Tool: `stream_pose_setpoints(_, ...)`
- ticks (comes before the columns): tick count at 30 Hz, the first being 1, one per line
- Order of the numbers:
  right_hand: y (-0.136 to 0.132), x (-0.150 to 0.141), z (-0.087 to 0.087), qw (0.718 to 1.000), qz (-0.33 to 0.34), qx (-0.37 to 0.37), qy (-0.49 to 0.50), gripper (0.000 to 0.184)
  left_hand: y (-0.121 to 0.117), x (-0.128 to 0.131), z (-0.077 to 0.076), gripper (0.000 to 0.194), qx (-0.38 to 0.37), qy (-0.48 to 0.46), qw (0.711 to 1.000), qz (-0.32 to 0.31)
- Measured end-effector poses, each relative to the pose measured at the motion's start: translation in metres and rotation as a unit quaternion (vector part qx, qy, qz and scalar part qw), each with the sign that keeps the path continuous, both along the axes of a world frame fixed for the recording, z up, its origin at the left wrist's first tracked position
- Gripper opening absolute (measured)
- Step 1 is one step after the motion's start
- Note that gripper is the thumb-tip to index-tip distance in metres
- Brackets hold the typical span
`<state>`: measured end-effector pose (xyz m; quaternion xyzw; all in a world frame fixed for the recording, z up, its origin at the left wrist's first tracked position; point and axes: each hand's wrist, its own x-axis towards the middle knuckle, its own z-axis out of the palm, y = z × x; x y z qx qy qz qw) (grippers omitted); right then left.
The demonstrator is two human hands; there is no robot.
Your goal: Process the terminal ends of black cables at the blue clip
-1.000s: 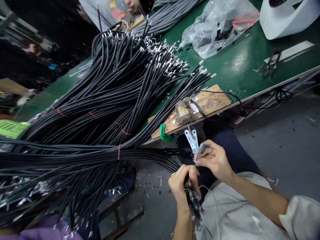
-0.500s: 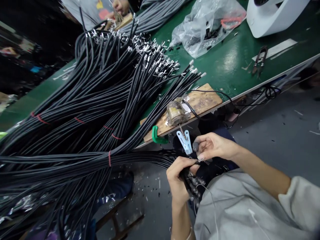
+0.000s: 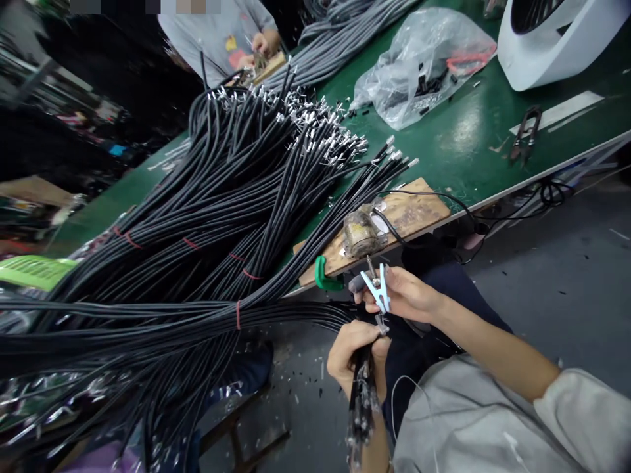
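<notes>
My left hand (image 3: 348,351) is closed round a bundle of black cables (image 3: 362,401), whose silvery ends hang below the fist. Between its thumb and forefinger a cable end with pale bared wires (image 3: 381,324) points up, just under the clip. My right hand (image 3: 401,292) has its fingers round a light blue plastic clothespin (image 3: 377,292), partly behind it; dark coverings show on the fingertips. The clothespin sits on the metal shaft of a small motor wrapped in clear film (image 3: 361,234). A wooden board (image 3: 419,203) carries the motor at the table edge.
A green clamp (image 3: 325,274) grips the board's edge. Heaps of black cables (image 3: 221,203) with red ties cover the left of the green table (image 3: 473,144). Beyond lie a plastic bag of black pieces (image 3: 414,72), snips (image 3: 526,135) and a white appliance (image 3: 542,52). Another person (image 3: 221,39) works across the table.
My right hand has moved from the cable end up to the clothespin and taken hold of it. The bared wires now stand upright above my left hand. The view has also shifted.
</notes>
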<state>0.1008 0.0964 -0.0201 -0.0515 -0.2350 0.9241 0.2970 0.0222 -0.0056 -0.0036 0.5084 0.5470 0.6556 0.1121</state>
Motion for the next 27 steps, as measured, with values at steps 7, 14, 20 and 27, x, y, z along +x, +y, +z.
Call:
stream_pose_setpoints(7,0.003,0.002,0.013,0.996,-0.054,-0.019,-0.072,0.039,0.007,0.002,-0.001,0.005,-0.024,0.01,1.0,0.012)
stream_pose_setpoints(14,0.001,0.004,0.013,0.999,-0.019,-0.02,-0.047,0.043,0.009,-0.001,-0.001,0.001,-0.067,0.014,0.998,-0.01)
stream_pose_setpoints(20,0.002,0.018,-0.013,0.996,-0.013,-0.066,-0.065,0.048,0.007,-0.003,0.001,0.008,-0.047,0.034,0.998,-0.023)
stream_pose_setpoints(27,-0.013,0.062,-0.012,0.949,-0.162,0.149,-0.227,0.029,0.004,-0.004,0.0,0.01,-0.016,0.04,0.996,-0.078)
